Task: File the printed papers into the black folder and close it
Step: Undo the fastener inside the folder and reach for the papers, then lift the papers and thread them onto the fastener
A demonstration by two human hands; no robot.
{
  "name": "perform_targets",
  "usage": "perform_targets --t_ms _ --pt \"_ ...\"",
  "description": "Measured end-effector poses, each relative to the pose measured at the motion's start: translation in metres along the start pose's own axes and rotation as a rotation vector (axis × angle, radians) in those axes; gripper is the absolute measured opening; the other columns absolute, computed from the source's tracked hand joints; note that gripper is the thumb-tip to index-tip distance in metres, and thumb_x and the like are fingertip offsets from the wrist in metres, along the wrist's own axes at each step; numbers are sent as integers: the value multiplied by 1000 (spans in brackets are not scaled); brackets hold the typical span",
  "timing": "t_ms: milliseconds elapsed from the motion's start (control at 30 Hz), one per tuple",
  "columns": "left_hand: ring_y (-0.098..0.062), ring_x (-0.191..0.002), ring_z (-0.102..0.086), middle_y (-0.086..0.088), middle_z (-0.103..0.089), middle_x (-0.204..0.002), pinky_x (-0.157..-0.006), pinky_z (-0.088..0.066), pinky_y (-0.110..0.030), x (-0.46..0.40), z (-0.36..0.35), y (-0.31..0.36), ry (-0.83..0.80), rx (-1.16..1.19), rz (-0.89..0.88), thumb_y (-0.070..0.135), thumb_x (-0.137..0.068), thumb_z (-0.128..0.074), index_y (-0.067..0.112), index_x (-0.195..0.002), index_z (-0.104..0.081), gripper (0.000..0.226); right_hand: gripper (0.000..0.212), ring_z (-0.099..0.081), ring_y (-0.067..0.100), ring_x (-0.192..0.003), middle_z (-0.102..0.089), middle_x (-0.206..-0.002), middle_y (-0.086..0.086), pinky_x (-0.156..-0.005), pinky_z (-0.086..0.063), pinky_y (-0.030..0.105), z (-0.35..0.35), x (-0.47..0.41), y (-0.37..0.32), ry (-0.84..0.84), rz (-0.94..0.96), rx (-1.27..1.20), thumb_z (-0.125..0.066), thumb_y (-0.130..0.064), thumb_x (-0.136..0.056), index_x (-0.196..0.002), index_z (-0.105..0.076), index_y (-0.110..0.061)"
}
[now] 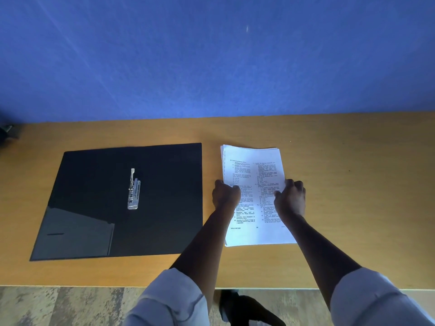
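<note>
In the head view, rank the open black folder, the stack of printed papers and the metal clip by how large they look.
1. Black folder, open flat
2. Stack of printed papers, partly covered by both hands
3. Metal clip inside the folder

All lie on the same table, so nearness hardly matters.

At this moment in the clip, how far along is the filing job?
Done: the black folder lies open on the table, its metal clip bare. In hand: the left hand and right hand grip the papers beside the folder. Left: moving the papers into the folder, clipping them and closing it.
</note>
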State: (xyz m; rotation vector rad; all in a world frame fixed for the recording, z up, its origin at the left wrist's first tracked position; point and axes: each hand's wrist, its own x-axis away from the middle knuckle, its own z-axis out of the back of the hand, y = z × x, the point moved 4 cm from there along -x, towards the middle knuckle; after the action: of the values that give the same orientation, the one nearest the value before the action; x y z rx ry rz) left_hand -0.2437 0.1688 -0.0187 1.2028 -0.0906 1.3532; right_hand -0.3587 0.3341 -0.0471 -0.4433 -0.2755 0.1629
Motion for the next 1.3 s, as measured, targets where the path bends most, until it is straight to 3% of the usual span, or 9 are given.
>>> perform_targets --t_ms 200,333,600,700,767,867,1033,1200,1300 --pt "-22 -84 -68 -5 -70 -107 -53 -48 -25 -6 4 -5 -44 163 45 15 -89 -54 10 -116 -58 28 39 -51 38 -115 -53 -126 22 -88 -49 44 1 1 -1 3 3 -14 -72 -8 -89 -123 -56 1" --pt "-25 -90 -72 -6 -75 -105 -71 -60 -33 -18 9 -11 -157 218 36 10 -89 -61 9 -103 -71 17 40 -51 37 -115 -53 -126 21 -87 -49 44 2 1 1 2 2 -29 -72 -9 -89 -124 -56 -1" --pt "-21 -85 -67 -7 -73 -111 -56 -47 -23 -16 21 -11 -239 276 79 2 -92 -66 3 -106 -69 15 40 -50 36 -116 -53 -126 19 -90 -48 46 3 -1 4 -6 -11 -49 -73 -11 -89 -124 -55 -4" --pt "-11 -65 -59 -6 -73 -109 -40 -42 -14 -16 24 -7 -226 179 -13 3 -93 -66 4 -112 -70 19 42 -50 37 -116 -53 -126 18 -91 -48 45 3 -3 6 -28 -12 -62 -74 -12 -88 -124 -55 -5" --pt "-11 -66 -63 -5 -74 -108 -50 -53 -17 -16 28 -3 -213 135 -92 5 -93 -67 10 -109 -71 17 45 -50 35 -116 -57 -124 16 -89 -46 41 3 -7 9 -61 -16 -98 -77 -16 -85 -124 -55 -7" --pt "-20 -91 -73 1 -76 -104 -85 -62 -41 -14 38 3 -225 40 -237 11 -93 -68 15 -106 -70 13 50 -50 25 -112 -64 -114 9 -80 -42 31 7 -12 11 -93 -9 -183 -80 -25 -80 -122 -57 -10" --pt "-23 -94 -74 -1 -76 -102 -83 -62 -40 -8 69 12 -278 68 -384 10 -97 -64 14 -109 -69 14 41 -68 17 -89 -72 -101 -5 -68 -51 30 23 -8 2 -242 -51 -506 -83 -28 -81 -115 -63 -15" --pt "-18 -95 -75 -3 -76 -107 -74 -61 -26 -9 106 10 -249 172 -458 8 -99 -59 10 -120 -66 22 15 -73 29 -96 -78 -94 -5 -86 -59 50 25 4 -24 -344 52 -640 -74 -14 -89 -100 -71 -22" --pt "-13 -97 -74 1 -76 -108 -82 -61 -32 -6 127 14 -178 144 -567 10 -99 -58 13 -118 -67 21 16 -74 27 -91 -79 -92 -7 -86 -60 52 28 14 -49 -309 118 -650 -71 -12 -89 -97 -73 -26"
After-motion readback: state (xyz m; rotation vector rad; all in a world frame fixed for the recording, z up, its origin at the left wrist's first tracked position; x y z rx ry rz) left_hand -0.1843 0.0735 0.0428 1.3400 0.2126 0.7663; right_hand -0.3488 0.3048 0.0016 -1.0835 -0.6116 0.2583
